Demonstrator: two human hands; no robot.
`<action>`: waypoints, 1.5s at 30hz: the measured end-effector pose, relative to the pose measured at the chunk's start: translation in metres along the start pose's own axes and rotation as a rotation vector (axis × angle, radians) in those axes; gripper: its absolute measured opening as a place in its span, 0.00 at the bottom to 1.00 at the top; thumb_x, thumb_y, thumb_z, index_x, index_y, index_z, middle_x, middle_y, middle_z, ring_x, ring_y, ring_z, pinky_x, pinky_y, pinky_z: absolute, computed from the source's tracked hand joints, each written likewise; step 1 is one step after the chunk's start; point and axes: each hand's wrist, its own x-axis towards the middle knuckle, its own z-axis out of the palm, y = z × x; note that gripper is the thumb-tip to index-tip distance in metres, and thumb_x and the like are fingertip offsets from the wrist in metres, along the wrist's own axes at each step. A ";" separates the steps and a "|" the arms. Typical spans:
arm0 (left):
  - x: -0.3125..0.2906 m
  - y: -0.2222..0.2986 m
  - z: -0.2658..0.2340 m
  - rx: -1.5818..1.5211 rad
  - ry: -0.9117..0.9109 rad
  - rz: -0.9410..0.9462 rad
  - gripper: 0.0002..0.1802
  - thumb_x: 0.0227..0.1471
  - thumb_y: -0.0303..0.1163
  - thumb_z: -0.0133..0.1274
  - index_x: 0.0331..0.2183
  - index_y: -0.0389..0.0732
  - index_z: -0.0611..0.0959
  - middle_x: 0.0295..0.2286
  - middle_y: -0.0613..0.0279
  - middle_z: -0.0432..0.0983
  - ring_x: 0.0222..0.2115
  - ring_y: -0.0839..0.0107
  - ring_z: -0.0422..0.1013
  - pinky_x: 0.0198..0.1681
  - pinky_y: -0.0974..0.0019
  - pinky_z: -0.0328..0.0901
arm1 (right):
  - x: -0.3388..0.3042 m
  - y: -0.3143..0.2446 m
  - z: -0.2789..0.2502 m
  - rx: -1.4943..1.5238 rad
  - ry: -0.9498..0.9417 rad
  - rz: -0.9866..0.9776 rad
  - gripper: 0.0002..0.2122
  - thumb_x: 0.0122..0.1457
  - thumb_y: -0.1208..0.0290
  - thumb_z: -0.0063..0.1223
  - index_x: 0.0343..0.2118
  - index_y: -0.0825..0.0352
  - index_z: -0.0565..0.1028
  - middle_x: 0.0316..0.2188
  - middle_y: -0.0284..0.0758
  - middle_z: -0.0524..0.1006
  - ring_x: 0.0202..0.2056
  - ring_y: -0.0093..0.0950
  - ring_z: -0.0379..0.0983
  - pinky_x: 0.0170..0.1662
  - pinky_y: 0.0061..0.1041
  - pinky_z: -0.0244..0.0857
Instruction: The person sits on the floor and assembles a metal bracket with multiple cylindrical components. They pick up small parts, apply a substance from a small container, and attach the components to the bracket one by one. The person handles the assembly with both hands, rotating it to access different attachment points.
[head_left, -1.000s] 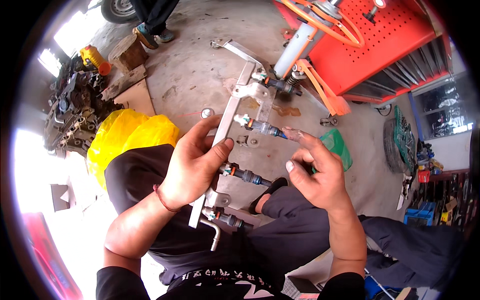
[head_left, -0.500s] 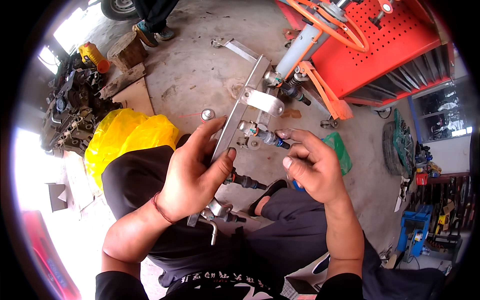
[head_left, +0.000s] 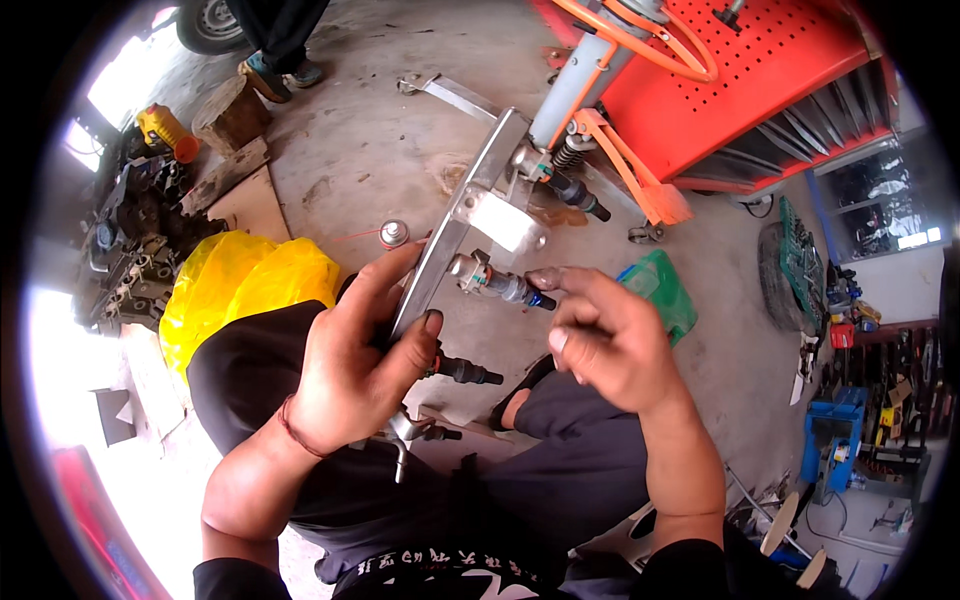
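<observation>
My left hand [head_left: 350, 375] is wrapped round a metal fuel rail [head_left: 478, 180], thumb on the near side, holding it slanted above my lap. Several fuel injectors stick out from the rail's right side. The middle injector [head_left: 508, 287] has a dark body and a blue tip. Beside that tip is my right hand [head_left: 625, 350]; its index fingertip rests at or just behind the injector, and the thumb is held apart. Farther up the rail sits another injector [head_left: 578, 193], and a black one [head_left: 470, 370] shows below my left thumb. A flat bracket [head_left: 505, 220] juts out between the upper two.
A red perforated tool cart [head_left: 740, 90] and a grey jack post with orange parts [head_left: 575, 90] stand at the far right. On the left lie a yellow plastic bag [head_left: 240, 290] and engine parts [head_left: 130, 240]. A spray can [head_left: 394, 233] stands on the floor. Another person's legs [head_left: 280, 40] show far left.
The rail and both hands have shifted slightly left in view, along with the surroundings. The left hand keeps its hold, and the right fingers stay at the middle injector's tip.
</observation>
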 end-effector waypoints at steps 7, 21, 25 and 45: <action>0.006 0.002 -0.001 -0.103 0.041 -0.148 0.28 0.60 0.26 0.54 0.58 0.32 0.65 0.31 0.61 0.79 0.29 0.82 0.70 0.32 0.76 0.66 | -0.002 0.021 0.005 -1.291 0.140 -0.627 0.35 0.45 0.79 0.59 0.62 0.57 0.69 0.20 0.28 0.65 0.20 0.25 0.66 0.22 0.26 0.64; -0.002 0.005 -0.008 -0.280 -0.073 -0.139 0.29 0.60 0.25 0.54 0.59 0.33 0.64 0.35 0.63 0.77 0.30 0.83 0.68 0.32 0.75 0.65 | -0.014 0.022 -0.001 0.862 -0.277 0.263 0.27 0.57 0.70 0.41 0.61 0.69 0.64 0.15 0.39 0.69 0.10 0.21 0.58 0.16 0.17 0.56; -0.003 0.002 -0.005 -0.180 -0.090 -0.025 0.29 0.59 0.25 0.54 0.59 0.34 0.64 0.35 0.64 0.77 0.31 0.82 0.69 0.34 0.74 0.67 | -0.018 0.021 -0.002 0.976 -0.355 0.218 0.29 0.55 0.69 0.41 0.62 0.72 0.62 0.12 0.40 0.68 0.09 0.23 0.58 0.13 0.19 0.55; 0.001 0.002 -0.003 -0.112 -0.053 -0.110 0.28 0.58 0.25 0.55 0.58 0.33 0.66 0.31 0.63 0.77 0.29 0.81 0.71 0.34 0.73 0.68 | -0.016 0.025 0.008 -0.702 0.007 -0.521 0.31 0.48 0.81 0.56 0.60 0.69 0.67 0.23 0.31 0.77 0.18 0.25 0.71 0.22 0.20 0.64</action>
